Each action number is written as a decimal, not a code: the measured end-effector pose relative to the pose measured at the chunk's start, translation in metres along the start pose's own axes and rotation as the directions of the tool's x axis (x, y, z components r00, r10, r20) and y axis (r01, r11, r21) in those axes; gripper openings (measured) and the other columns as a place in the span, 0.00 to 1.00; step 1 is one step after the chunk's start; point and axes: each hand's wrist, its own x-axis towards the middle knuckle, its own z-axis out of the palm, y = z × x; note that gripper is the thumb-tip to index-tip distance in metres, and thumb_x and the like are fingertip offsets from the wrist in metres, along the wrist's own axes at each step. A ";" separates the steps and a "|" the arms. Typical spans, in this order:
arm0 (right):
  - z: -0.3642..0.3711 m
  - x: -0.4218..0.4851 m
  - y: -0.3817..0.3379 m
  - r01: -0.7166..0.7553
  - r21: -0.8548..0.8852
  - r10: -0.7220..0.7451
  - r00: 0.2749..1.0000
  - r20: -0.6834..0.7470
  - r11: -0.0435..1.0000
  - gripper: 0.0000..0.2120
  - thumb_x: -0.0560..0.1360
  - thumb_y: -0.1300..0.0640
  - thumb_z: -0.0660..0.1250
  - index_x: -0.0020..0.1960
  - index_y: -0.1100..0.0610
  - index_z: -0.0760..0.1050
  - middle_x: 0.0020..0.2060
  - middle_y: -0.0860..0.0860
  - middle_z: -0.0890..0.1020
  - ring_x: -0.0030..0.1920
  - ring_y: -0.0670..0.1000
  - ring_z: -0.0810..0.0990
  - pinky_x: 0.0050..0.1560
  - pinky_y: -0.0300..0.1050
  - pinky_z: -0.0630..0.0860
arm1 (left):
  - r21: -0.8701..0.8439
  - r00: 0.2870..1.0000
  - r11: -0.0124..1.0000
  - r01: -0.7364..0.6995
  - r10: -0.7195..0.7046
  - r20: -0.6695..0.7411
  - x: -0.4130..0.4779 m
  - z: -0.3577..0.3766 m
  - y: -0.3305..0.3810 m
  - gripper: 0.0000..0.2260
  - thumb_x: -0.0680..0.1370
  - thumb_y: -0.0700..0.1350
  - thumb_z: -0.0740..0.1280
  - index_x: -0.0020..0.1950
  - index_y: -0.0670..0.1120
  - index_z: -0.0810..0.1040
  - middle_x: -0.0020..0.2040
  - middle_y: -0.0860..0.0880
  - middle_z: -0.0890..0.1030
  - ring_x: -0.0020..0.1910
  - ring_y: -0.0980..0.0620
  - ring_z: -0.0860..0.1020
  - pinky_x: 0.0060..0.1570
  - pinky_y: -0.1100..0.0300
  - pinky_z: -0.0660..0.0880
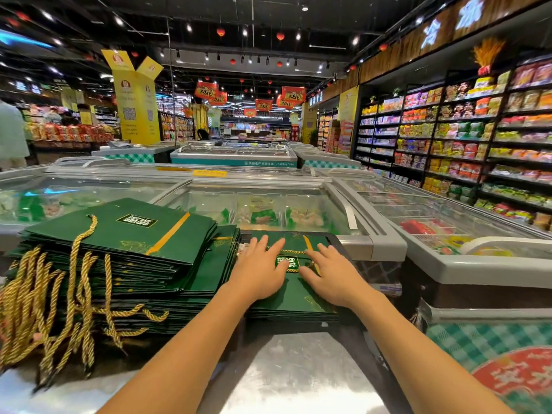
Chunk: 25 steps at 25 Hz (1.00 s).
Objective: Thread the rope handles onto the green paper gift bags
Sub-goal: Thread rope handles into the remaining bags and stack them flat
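Bag [293,295] under left hand [258,273] and right hand [334,279], each grip flat, splayed, empty.

Supermarket freezers [257,186], stocked shelves [466,138]

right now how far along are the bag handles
Done: the tall stack on the left has gold ropes hanging out. In hand: left hand and right hand press flat on the top bag in front, a rope lying across it. Left: that bag and those beneath, which show no ropes.
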 end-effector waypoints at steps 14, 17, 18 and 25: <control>0.023 0.006 0.007 -0.014 -0.092 0.015 1.000 0.013 0.996 0.31 0.82 0.36 0.49 0.81 0.50 0.56 0.74 0.58 0.69 0.74 0.58 0.66 0.72 0.54 0.64 | 0.230 0.998 0.972 0.051 -0.055 0.009 -0.010 0.013 0.012 0.20 0.85 0.51 0.53 0.75 0.48 0.69 0.74 0.40 0.68 0.74 0.41 0.65 0.70 0.48 0.64; 0.006 -0.007 -0.012 0.096 -0.085 -0.121 0.925 -0.361 0.992 0.24 0.80 0.44 0.63 0.71 0.56 0.72 0.56 0.54 0.82 0.57 0.57 0.79 0.56 0.53 0.75 | 0.279 0.983 0.960 -0.025 0.074 -0.168 -0.042 -0.030 0.030 0.12 0.83 0.48 0.58 0.56 0.45 0.78 0.55 0.45 0.79 0.56 0.44 0.78 0.49 0.52 0.72; 0.000 -0.010 -0.024 0.144 -0.019 -0.136 0.876 -0.463 0.989 0.20 0.80 0.46 0.65 0.66 0.56 0.76 0.51 0.53 0.83 0.53 0.56 0.80 0.52 0.53 0.76 | 0.242 0.966 0.969 -0.050 0.109 -0.236 -0.054 -0.050 0.029 0.11 0.82 0.49 0.59 0.55 0.46 0.79 0.53 0.47 0.80 0.53 0.45 0.79 0.47 0.53 0.74; -0.046 -0.017 -0.149 0.169 0.691 -0.087 0.985 -0.152 0.703 0.24 0.79 0.37 0.65 0.45 0.59 0.82 0.37 0.55 0.85 0.38 0.54 0.84 0.44 0.50 0.80 | 0.188 0.872 0.950 0.250 -0.137 -0.470 -0.129 -0.193 -0.071 0.10 0.81 0.53 0.64 0.56 0.50 0.80 0.53 0.53 0.82 0.50 0.49 0.78 0.49 0.54 0.76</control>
